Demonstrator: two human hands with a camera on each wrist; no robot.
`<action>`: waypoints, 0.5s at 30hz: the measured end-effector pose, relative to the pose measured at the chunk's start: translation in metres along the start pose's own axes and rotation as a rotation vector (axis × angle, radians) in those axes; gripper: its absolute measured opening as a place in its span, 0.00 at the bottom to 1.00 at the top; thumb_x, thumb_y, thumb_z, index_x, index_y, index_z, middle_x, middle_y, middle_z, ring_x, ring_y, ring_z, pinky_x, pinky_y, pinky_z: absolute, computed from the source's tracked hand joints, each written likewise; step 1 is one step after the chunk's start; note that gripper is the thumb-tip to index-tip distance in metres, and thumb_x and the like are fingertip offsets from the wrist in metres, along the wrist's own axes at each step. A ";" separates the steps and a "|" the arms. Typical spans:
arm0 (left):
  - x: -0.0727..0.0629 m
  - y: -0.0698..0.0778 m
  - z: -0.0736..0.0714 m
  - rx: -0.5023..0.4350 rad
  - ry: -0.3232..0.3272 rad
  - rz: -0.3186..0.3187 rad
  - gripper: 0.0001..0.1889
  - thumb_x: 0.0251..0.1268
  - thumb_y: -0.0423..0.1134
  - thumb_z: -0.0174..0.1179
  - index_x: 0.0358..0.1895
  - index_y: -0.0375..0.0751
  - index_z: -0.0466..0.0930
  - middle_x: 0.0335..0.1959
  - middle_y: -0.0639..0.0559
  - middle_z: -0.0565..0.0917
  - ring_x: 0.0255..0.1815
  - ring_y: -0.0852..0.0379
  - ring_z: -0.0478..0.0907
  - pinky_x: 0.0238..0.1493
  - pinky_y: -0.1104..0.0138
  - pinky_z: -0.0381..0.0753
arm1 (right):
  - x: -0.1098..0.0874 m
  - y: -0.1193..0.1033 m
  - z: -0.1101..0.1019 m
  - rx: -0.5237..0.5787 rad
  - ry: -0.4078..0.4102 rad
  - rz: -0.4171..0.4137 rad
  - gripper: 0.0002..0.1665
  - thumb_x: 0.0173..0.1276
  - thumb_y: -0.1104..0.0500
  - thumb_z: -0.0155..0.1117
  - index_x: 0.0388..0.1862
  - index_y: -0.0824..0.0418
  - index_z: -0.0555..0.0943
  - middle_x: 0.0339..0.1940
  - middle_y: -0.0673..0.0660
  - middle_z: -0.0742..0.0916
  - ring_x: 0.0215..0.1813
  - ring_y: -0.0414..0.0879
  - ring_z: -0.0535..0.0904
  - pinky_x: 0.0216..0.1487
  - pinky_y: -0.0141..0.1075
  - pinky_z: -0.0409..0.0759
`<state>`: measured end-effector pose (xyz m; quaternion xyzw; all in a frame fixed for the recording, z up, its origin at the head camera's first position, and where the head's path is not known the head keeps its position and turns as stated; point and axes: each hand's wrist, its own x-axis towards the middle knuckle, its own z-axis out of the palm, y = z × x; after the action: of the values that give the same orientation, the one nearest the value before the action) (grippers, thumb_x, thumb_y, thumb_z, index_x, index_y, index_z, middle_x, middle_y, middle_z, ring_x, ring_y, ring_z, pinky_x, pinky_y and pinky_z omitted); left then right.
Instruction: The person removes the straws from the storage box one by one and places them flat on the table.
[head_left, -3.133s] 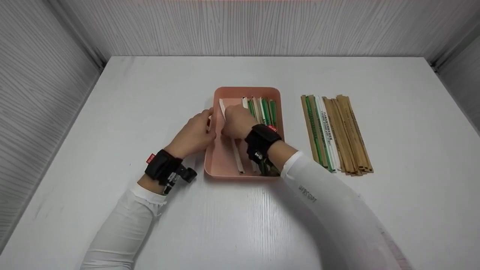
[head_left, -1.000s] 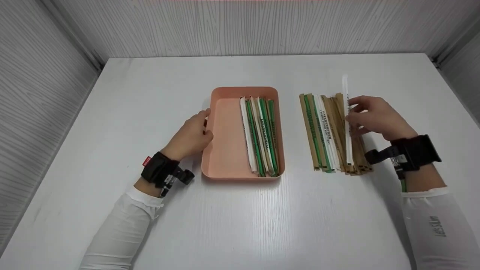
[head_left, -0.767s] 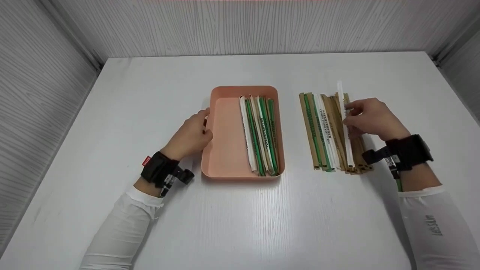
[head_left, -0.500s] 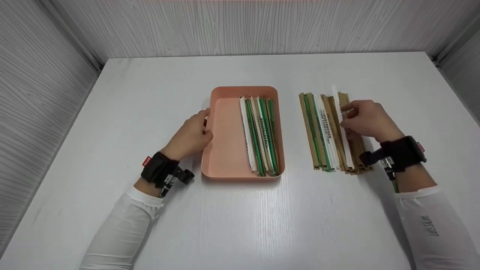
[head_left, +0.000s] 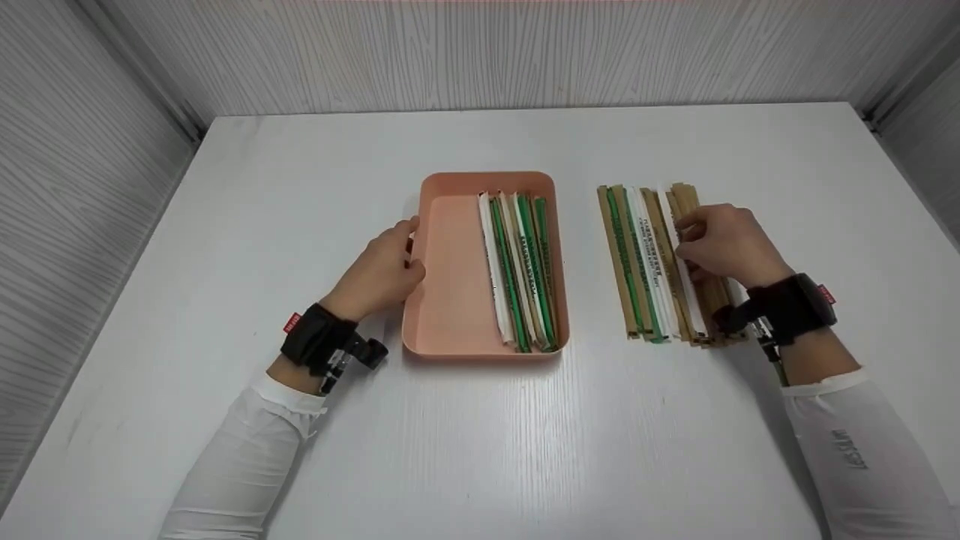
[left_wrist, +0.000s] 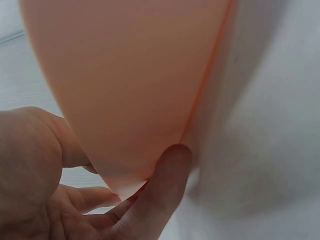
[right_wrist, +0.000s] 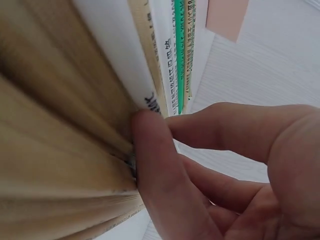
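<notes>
A pink tray stands mid-table with several white, green and tan paper-wrapped straws along its right side. My left hand holds the tray's left wall; the left wrist view has its fingers at the wall's lower edge and the thumb side by the rim. Right of the tray lies a row of wrapped straws, brown, green and white. Over that row, my right hand pinches a white wrapped straw among the brown ones. In the right wrist view, fingertips partly cover this straw.
A white table lies under everything, with a grey wood-grain panel behind it and side panels at left and right. A strip of tabletop separates the tray from the row of straws. Both wrists wear black camera straps.
My right hand has gone from inside the tray to the row at right with a white straw, then moved left and down, laying it among the brown straws. The left hand has stayed at the tray.
</notes>
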<state>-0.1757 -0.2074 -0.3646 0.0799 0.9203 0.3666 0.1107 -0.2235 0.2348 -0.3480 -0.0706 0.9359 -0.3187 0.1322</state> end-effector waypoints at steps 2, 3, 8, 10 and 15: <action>0.000 0.000 0.000 0.003 0.002 0.000 0.35 0.75 0.33 0.49 0.82 0.27 0.50 0.64 0.32 0.76 0.55 0.43 0.79 0.50 0.55 0.81 | 0.000 -0.001 0.001 -0.001 0.007 0.000 0.27 0.70 0.66 0.60 0.66 0.77 0.76 0.52 0.75 0.84 0.30 0.47 0.87 0.30 0.37 0.85; 0.000 0.000 0.000 0.004 0.002 0.002 0.35 0.75 0.33 0.49 0.81 0.27 0.50 0.63 0.32 0.76 0.55 0.43 0.79 0.50 0.55 0.81 | -0.001 -0.001 0.001 0.001 0.009 0.001 0.27 0.70 0.66 0.60 0.66 0.77 0.76 0.51 0.75 0.84 0.30 0.47 0.87 0.30 0.37 0.85; 0.000 0.000 0.000 -0.006 0.003 0.005 0.35 0.75 0.33 0.49 0.81 0.26 0.50 0.61 0.32 0.77 0.54 0.43 0.80 0.50 0.55 0.81 | -0.001 -0.002 0.003 -0.008 0.023 0.001 0.26 0.70 0.67 0.61 0.65 0.76 0.77 0.50 0.73 0.84 0.30 0.48 0.87 0.30 0.38 0.85; 0.000 0.000 0.000 -0.013 -0.001 0.002 0.35 0.75 0.33 0.49 0.81 0.26 0.50 0.61 0.33 0.77 0.55 0.43 0.80 0.50 0.55 0.81 | -0.001 -0.002 0.004 -0.020 0.028 0.002 0.25 0.69 0.67 0.61 0.64 0.75 0.78 0.50 0.73 0.84 0.30 0.48 0.86 0.29 0.38 0.85; 0.000 0.001 0.000 -0.015 -0.006 -0.008 0.35 0.75 0.33 0.49 0.82 0.27 0.50 0.62 0.33 0.77 0.55 0.43 0.79 0.51 0.55 0.81 | 0.000 -0.003 0.006 -0.037 0.034 0.011 0.24 0.69 0.67 0.61 0.62 0.75 0.80 0.49 0.73 0.85 0.29 0.48 0.86 0.28 0.39 0.85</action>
<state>-0.1761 -0.2071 -0.3638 0.0764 0.9176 0.3726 0.1155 -0.2211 0.2292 -0.3508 -0.0625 0.9442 -0.3015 0.1169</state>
